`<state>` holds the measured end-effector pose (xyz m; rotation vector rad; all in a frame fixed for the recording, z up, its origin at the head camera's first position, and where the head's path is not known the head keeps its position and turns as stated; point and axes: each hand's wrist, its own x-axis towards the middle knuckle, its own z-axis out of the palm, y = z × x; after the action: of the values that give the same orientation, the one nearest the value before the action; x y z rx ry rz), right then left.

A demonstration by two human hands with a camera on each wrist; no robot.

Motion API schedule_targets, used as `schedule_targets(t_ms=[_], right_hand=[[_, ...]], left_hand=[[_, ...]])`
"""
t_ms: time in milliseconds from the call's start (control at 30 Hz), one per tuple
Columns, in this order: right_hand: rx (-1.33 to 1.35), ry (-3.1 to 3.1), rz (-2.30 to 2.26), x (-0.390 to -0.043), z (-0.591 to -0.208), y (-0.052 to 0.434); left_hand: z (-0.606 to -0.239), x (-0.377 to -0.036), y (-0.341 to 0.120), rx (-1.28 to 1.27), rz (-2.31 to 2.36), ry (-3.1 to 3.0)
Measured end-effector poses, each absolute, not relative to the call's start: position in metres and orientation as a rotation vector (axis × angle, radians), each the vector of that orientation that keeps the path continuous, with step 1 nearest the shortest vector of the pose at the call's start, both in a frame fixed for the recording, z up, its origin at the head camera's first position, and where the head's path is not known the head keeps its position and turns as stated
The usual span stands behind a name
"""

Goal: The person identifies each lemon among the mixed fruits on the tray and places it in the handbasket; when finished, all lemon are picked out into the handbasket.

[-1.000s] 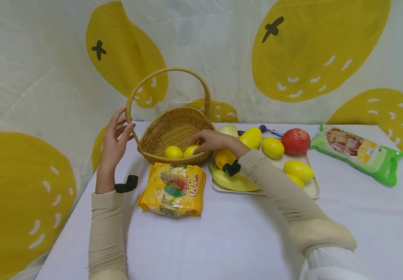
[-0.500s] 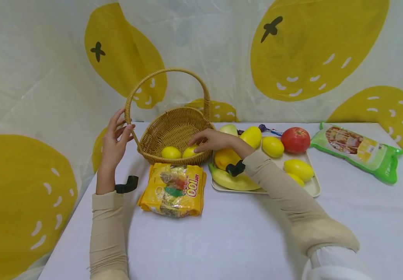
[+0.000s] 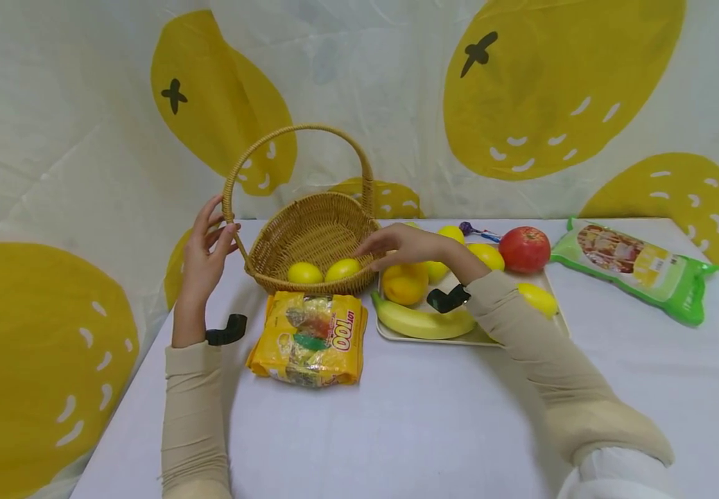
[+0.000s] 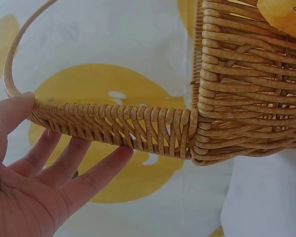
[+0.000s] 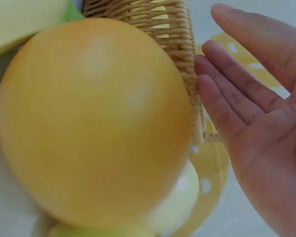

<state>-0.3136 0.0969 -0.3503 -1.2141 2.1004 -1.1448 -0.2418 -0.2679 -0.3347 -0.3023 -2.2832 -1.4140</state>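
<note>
My left hand (image 3: 204, 260) pinches the handle of the wicker basket (image 3: 318, 225) on its left side. In the left wrist view the thumb lies on one side of the handle (image 4: 113, 121) and the fingers touch the other. Two yellow lemons, the left lemon (image 3: 304, 272) and the right lemon (image 3: 343, 269), lie side by side inside the basket's front. Just beyond the basket's right rim is my right hand (image 3: 414, 246), fingers extended and holding nothing. A large orange-yellow fruit (image 5: 93, 123) sits close below it on the tray.
A yellow snack packet (image 3: 309, 339) lies before the basket. The cream tray (image 3: 409, 339) at right bears a banana (image 3: 421, 323), a red pomegranate (image 3: 524, 249) and several yellow fruits. Behind it lies a wrapped lollipop (image 3: 479, 231); farther right, a green bag (image 3: 634, 270).
My right hand has let go of the right lemon and moved right, out over the basket's rim. The lemon stays in the basket. My left hand keeps its place on the handle.
</note>
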Motion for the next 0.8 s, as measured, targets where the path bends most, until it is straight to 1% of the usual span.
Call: schedule_targets(t_ms=[200, 433, 800], right_hand=[[-1.102, 2.060, -1.283, -0.311, -0.348, 0.125], [-0.951, 2.176, -1.343, -0.308, -0.345, 0.169], [-0.754, 2.448, -1.217, -0.295, -0.342, 0.230]], left_hand=[[-0.333, -0.243, -0.269, -0.302, -1.405, -2.292], [-0.334, -0.241, -0.269, -0.295, -1.407, -2.297], [-0.335, -0.241, -0.270, -0.289, -1.386, -2.314]])
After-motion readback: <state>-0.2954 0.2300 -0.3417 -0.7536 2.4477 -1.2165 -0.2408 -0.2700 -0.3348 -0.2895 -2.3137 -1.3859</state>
